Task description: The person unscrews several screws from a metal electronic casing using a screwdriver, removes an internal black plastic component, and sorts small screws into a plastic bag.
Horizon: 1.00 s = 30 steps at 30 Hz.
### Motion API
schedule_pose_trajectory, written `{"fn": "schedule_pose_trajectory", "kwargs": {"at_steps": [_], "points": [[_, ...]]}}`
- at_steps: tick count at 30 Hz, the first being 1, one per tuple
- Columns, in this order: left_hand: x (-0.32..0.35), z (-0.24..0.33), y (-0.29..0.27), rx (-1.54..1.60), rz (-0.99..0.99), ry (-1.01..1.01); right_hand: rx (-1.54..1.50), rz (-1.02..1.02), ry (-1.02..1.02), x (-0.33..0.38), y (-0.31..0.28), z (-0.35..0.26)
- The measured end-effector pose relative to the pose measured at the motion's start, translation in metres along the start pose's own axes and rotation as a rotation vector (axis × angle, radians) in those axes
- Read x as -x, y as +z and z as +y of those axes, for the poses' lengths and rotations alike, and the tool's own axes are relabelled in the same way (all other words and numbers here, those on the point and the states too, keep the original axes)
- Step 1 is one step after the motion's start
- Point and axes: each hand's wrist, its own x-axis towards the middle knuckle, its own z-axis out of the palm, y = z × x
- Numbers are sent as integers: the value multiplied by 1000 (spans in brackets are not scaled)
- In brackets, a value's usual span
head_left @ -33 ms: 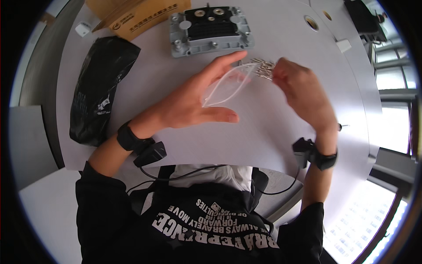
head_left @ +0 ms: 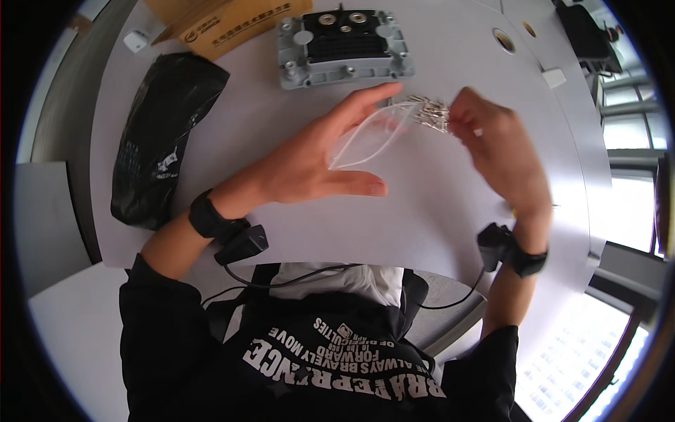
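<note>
My left hand [head_left: 299, 165] holds a clear plastic zip bag [head_left: 369, 141], its mouth spread into an oval. The thumb and index finger stretch apart, and other fingers show faintly through the plastic. Just right of the bag lies a small heap of silvery metal screws or pins [head_left: 430, 114]; their exact kind is too small to tell. At the heap's right edge my right hand [head_left: 496, 141] is closed, fingertips pinched together against it. A tiny pale spot shows between those fingers, but what they grip is hidden.
Beyond the hands stands a grey metal housing with a black top [head_left: 346, 49]. An open cardboard box [head_left: 235, 28] is behind it to the left. A black plastic package [head_left: 165, 141] lies at the left of the table [head_left: 422, 225]. Cables [head_left: 295, 281] hang from both wrist devices.
My right hand has shifted slightly to the right. The whole view has moved a little; the left hand keeps the bag in the same pose.
</note>
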Motion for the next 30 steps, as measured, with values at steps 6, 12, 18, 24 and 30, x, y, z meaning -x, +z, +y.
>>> {"fn": "schedule_pose_trajectory", "kwargs": {"at_steps": [6,12,18,24,30], "points": [[-3,-4,-5,144,13,-4,-181,-7,-310,-16,-32,-46],[-3,-4,-1,234,32,-18,-135,-32,-509,-29,-5,-59],[-6,-11,-2,371,41,-62,-84,59,-396,-21,-32,-40],[-4,-12,-5,363,92,-32,156,-136,-83,-33,-27,7],[-3,-14,-7,299,98,-41,227,-280,-75,-35,6,17]]}}
